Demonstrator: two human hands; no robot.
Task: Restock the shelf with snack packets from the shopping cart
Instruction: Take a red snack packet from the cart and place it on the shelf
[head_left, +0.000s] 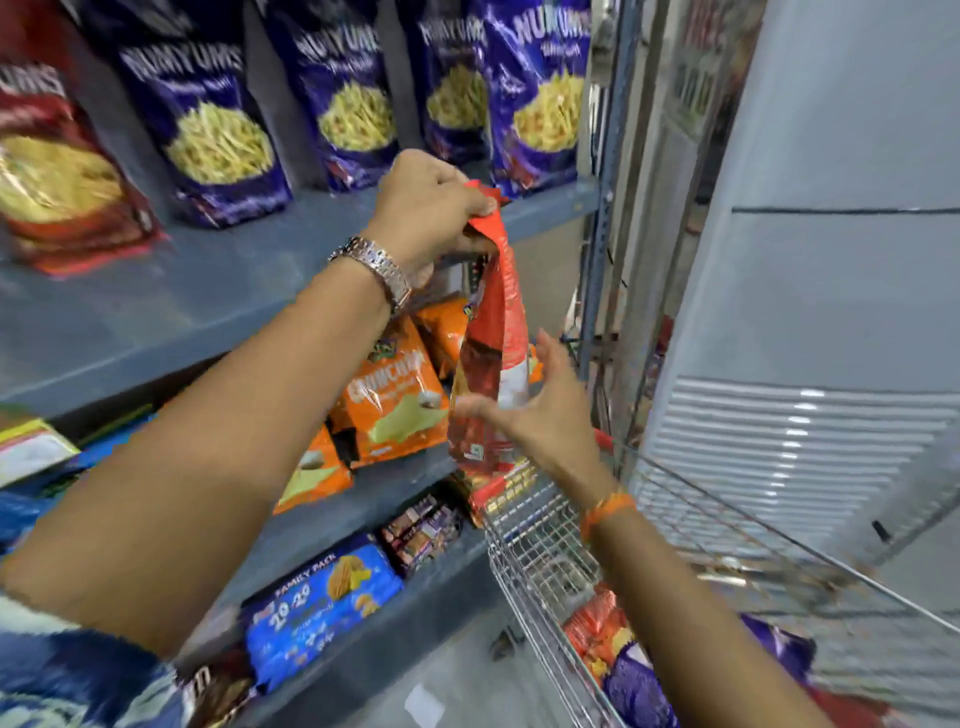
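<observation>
A red snack packet (493, 338) hangs edge-on in front of the grey shelf (208, 306). My left hand (426, 208), with a metal watch on the wrist, pinches the packet's top corner. Lower down, my right hand (540, 410) has its fingers spread against the packet's lower part; an orange band circles that wrist. The wire shopping cart (545, 551) stands at the lower right, with red and purple packets (623, 660) lying inside it. On the top shelf stand several blue snack bags (218, 130) and a red bag (57, 176) at the left.
Orange packets (395, 395) fill the middle shelf behind the held packet. Lower shelves carry a blue family-pack biscuit bag (317, 603) and small chocolate bars (421, 535). A tall pale grey cabinet with vents (810, 312) stands close on the right of the cart.
</observation>
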